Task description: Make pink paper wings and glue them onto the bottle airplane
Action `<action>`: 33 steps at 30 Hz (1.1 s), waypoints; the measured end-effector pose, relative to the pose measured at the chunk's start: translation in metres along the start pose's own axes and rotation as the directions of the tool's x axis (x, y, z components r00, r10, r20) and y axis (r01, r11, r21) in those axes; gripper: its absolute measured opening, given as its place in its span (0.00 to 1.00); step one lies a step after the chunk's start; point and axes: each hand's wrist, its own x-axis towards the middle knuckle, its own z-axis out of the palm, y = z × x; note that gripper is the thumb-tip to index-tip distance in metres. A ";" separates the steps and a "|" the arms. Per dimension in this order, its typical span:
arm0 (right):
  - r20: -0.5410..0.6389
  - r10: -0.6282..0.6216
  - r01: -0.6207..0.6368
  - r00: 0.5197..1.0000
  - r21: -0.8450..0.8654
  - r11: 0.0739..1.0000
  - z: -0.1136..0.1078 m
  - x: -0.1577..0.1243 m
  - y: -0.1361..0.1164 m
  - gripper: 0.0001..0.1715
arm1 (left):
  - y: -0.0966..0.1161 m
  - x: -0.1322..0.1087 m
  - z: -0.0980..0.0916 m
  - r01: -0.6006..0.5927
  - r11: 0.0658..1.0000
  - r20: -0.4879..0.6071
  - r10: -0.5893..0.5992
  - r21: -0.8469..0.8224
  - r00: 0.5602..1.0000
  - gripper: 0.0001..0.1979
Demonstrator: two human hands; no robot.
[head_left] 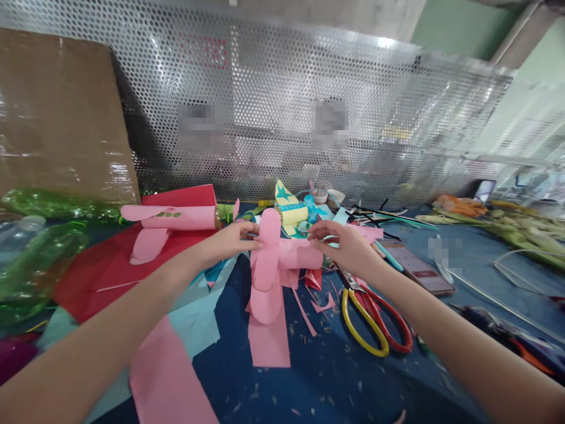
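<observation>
Between my two hands is a pink paper airplane, with a rolled tube body and rounded flat pieces at its left end. My left hand pinches the rounded pieces from the left, its fingertips partly behind them. At the tube's right end, my right hand grips the upper edge with bent fingers. A pink paper strip lies under the plane. Scissors with one yellow and one red handle lie open below my right hand, their blade tips hidden.
Another pink paper plane rests on red paper at left. Behind stands a yellow plane with blue trim. Green plastic bottles, a phone, paper scraps and pliers-like tools surround the work. A perforated metal panel stands at the back.
</observation>
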 end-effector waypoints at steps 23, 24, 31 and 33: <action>0.052 -0.123 0.133 0.991 -0.298 0.945 0.010 -0.031 0.032 0.33 | 0.013 0.002 -0.013 0.150 0.848 -0.146 -0.256 -0.508 0.956 0.05; 0.059 -0.120 0.132 0.991 -0.300 0.945 0.010 -0.031 0.033 0.32 | 0.014 0.002 -0.013 0.154 0.844 -0.143 -0.262 -0.513 0.954 0.05; 0.078 -0.108 0.124 0.991 -0.231 0.965 -0.003 -0.028 0.031 0.31 | 0.022 0.001 -0.015 0.130 0.816 -0.220 -0.299 -0.563 0.929 0.06; 0.112 -0.064 0.079 0.992 -0.134 0.988 -0.011 -0.027 0.029 0.32 | 0.024 0.002 -0.016 0.125 0.806 -0.237 -0.313 -0.579 0.920 0.07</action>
